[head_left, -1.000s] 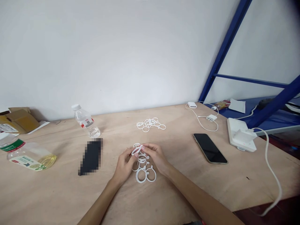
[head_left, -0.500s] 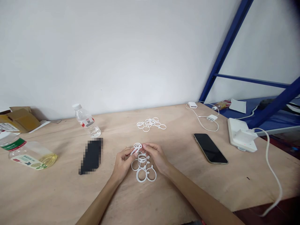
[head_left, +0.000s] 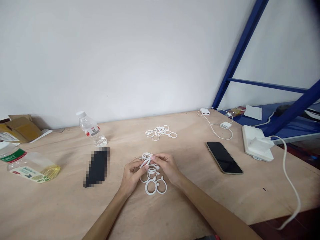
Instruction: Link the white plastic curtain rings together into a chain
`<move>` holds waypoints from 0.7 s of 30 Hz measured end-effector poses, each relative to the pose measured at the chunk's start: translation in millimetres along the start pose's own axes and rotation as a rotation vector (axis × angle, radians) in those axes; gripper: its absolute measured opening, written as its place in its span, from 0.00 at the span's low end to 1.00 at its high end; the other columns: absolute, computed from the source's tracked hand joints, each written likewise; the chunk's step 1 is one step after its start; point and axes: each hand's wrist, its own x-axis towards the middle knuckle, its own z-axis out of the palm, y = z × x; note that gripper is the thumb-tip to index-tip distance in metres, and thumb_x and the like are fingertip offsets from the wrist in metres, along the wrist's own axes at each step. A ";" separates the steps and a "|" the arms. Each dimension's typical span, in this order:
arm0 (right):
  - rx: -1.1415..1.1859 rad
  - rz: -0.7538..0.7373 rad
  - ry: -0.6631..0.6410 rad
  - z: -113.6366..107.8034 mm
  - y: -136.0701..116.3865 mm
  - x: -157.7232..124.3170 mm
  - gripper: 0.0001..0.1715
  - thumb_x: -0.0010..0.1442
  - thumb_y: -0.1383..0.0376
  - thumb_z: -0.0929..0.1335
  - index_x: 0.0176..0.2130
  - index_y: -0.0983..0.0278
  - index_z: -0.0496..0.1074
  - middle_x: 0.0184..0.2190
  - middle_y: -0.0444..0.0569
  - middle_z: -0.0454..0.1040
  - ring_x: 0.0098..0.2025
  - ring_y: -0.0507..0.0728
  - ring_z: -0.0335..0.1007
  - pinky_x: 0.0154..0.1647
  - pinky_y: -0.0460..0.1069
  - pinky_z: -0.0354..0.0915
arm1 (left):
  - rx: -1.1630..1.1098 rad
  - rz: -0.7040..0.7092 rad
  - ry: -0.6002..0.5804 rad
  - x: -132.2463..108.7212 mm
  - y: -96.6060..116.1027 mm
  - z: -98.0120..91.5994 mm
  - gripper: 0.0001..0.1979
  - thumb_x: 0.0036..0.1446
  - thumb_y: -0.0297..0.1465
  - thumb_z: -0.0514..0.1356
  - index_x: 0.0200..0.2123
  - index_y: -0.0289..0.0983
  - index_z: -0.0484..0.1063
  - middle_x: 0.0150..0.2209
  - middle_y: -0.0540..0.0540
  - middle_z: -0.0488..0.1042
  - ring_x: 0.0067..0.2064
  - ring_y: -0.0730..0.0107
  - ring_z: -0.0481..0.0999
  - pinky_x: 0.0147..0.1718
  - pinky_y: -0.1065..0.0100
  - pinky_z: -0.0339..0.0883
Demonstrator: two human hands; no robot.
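While the left hand (head_left: 131,174) and right hand (head_left: 168,166) both pinch a white ring (head_left: 147,162), apparently working it between them, the next move likely calls for steady pressure.

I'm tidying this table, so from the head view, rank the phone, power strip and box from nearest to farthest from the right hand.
From the right hand:
1. Phone: out to the right, lying flat.
2. Power strip: also right, beyond the phone.
3. Box: far left, towards the back.
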 end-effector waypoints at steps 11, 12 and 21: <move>-0.919 -0.208 0.252 -47.8 4.9 46.3 0.16 0.61 0.62 0.62 0.40 0.65 0.76 0.37 0.51 0.78 0.39 0.57 0.72 0.42 0.49 0.65 | 0.234 0.110 0.051 1.7 -5.1 -1.4 0.12 0.55 0.38 0.60 0.36 0.38 0.78 0.32 0.45 0.77 0.36 0.63 0.71 0.39 0.63 0.63; -0.980 -0.206 0.286 -58.9 4.6 55.3 0.16 0.59 0.65 0.63 0.43 0.66 0.75 0.41 0.53 0.76 0.44 0.58 0.70 0.47 0.50 0.62 | 0.282 0.126 0.068 1.9 -6.9 -1.3 0.11 0.54 0.37 0.60 0.37 0.38 0.78 0.33 0.45 0.77 0.37 0.62 0.71 0.40 0.62 0.64; -1.355 -0.105 0.374 -90.8 11.4 82.0 0.22 0.59 0.65 0.63 0.53 0.68 0.67 0.48 0.62 0.67 0.52 0.67 0.59 0.52 0.56 0.53 | 0.523 0.193 0.052 1.0 -15.5 0.0 0.20 0.51 0.31 0.61 0.49 0.40 0.71 0.44 0.43 0.75 0.45 0.57 0.69 0.48 0.55 0.62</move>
